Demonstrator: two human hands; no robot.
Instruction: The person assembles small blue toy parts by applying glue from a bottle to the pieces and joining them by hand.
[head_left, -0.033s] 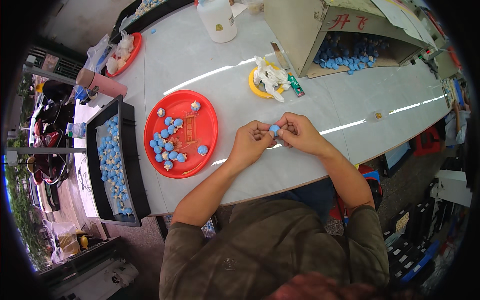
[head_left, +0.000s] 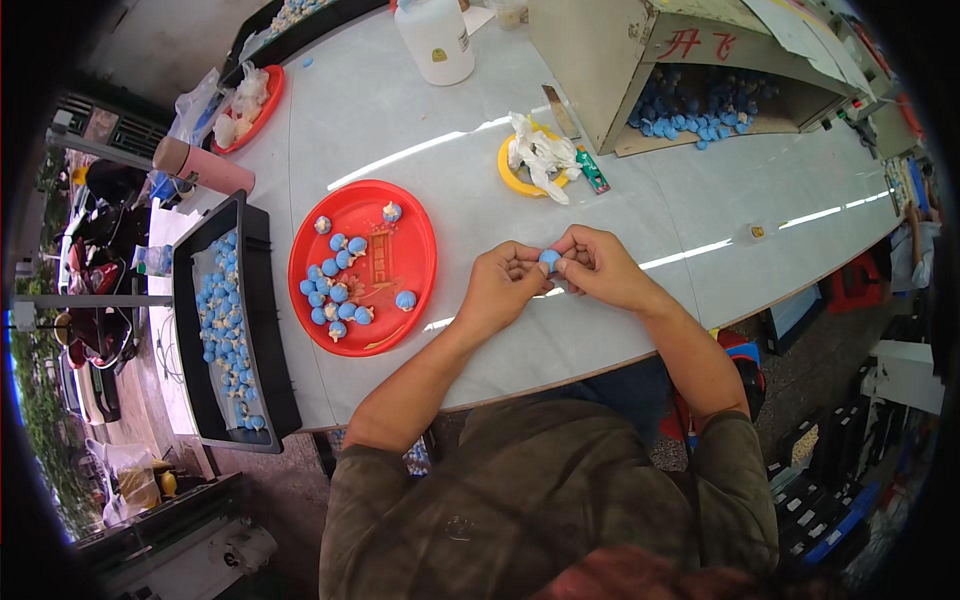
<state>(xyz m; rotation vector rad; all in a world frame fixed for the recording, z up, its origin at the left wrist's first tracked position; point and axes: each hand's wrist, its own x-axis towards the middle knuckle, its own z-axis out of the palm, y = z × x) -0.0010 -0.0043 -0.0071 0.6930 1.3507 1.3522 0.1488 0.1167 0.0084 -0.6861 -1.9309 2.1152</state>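
Observation:
A small round blue piece (head_left: 549,259) is pinched between the fingertips of both hands, above the grey table (head_left: 470,360). My left hand (head_left: 502,285) grips it from the left, fingers curled. From the other side my right hand (head_left: 598,268) closes on it with thumb and forefinger. The fingers cover part of the piece. Left of my hands lies a red round tray (head_left: 415,245) with several small blue balls, some with pale, ruffled parts.
Beyond the red tray stands a black bin (head_left: 262,300) of similar blue balls. A yellow ring-shaped dish (head_left: 512,180) with crumpled white plastic lies ahead of my hands. A metal box (head_left: 580,60) holding blue pieces, a white jug (head_left: 437,50) and a pink bottle (head_left: 215,170) stand farther off.

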